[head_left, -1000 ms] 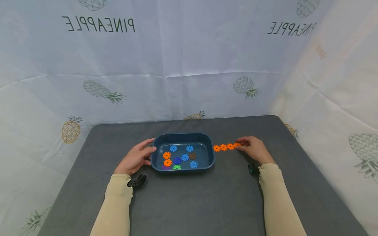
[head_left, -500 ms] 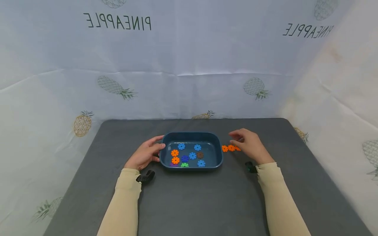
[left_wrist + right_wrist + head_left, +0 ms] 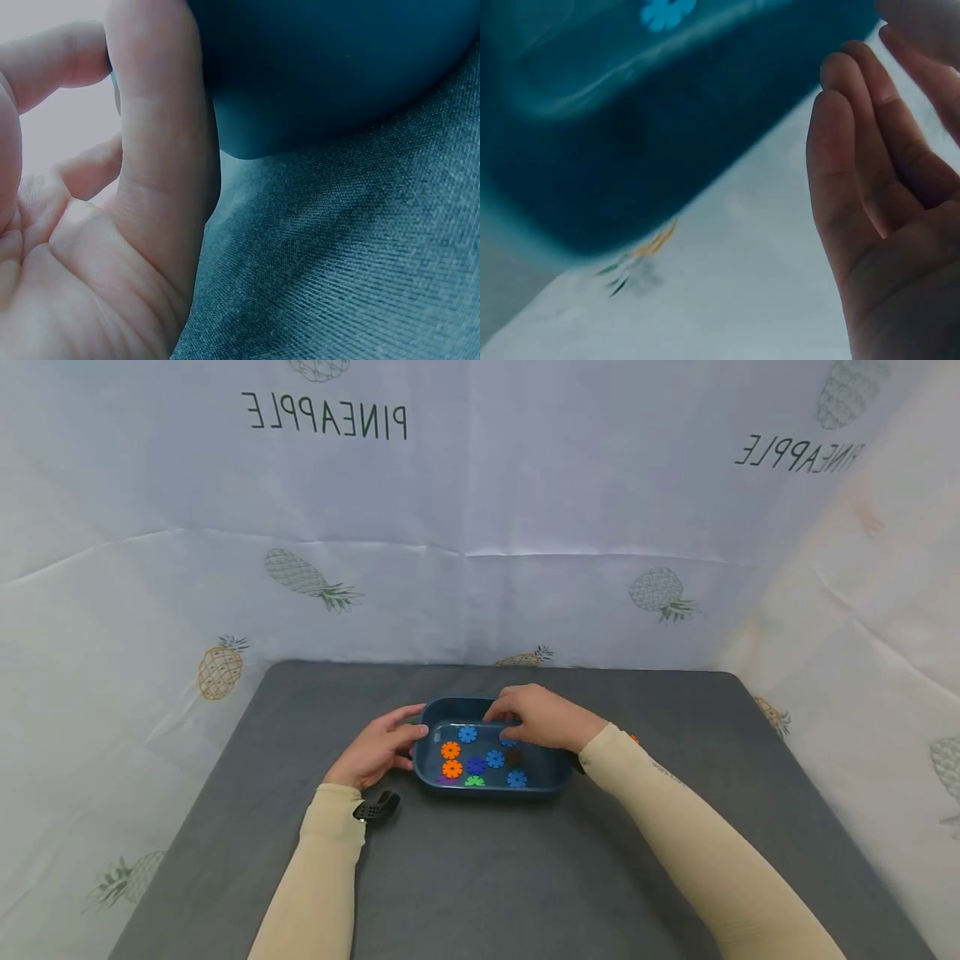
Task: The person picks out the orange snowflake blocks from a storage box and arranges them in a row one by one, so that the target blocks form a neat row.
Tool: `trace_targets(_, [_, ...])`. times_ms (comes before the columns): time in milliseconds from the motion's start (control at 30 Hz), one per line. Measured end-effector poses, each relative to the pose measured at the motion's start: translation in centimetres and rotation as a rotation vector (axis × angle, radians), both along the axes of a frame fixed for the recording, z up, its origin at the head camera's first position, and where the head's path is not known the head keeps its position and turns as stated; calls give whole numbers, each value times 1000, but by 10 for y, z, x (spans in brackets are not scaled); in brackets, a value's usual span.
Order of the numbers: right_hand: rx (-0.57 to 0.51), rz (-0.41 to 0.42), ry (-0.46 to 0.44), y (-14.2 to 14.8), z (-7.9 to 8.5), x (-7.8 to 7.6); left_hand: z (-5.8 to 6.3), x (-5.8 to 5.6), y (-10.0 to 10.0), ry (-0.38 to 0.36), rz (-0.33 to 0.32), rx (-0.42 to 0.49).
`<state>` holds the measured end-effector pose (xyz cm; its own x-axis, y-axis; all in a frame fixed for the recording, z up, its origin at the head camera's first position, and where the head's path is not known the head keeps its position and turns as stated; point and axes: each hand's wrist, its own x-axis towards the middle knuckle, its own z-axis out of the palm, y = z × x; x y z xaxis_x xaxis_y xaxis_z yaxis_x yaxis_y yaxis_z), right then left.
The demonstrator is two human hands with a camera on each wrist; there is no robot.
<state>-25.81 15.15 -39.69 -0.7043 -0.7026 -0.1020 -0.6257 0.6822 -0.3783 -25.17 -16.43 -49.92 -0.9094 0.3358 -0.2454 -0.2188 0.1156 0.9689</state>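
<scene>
My left hand (image 3: 378, 750) grips the left end of a dark blue tray (image 3: 487, 791), its thumb over the rim. In the left wrist view, fingers (image 3: 161, 112) lie against the tray's outer wall (image 3: 322, 67). My right hand (image 3: 551, 717) hovers over the tray's back right part, fingers slightly bent; no piece shows between them in the right wrist view. Flat notched discs lie inside: orange ones (image 3: 452, 769), light blue ones (image 3: 495, 759), a dark blue one (image 3: 476, 766), a brown one (image 3: 514, 757), a green one (image 3: 475, 781) and a purple one (image 3: 447, 780).
Right of the tray, a bit of an orange disc (image 3: 634, 739) peeks out behind the right sleeve (image 3: 675, 810); the rest of that row is hidden. Beneath lies a grey table (image 3: 465, 877). A white pineapple-print cloth (image 3: 465, 602) hangs behind it.
My right hand let go of the row of orange discs right of the tray and moved left over the tray. The left hand keeps its hold. The head view has shifted slightly.
</scene>
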Motion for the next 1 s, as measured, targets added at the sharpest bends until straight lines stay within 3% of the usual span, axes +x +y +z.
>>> trace_targets(233, [111,152,-65,-47,-13,-2,0,-1,1,-3,-23,33])
trace_targets(433, [176,231,-22,-67,-26,2,1,-1,3,8,-64,54])
trace_targets(800, [220,256,54,-83,-35,0,3,-4,2,17,-61,50])
trace_targets(1000, [222,257,50,-89,-42,-2,3,-2,-3,12,-45,46])
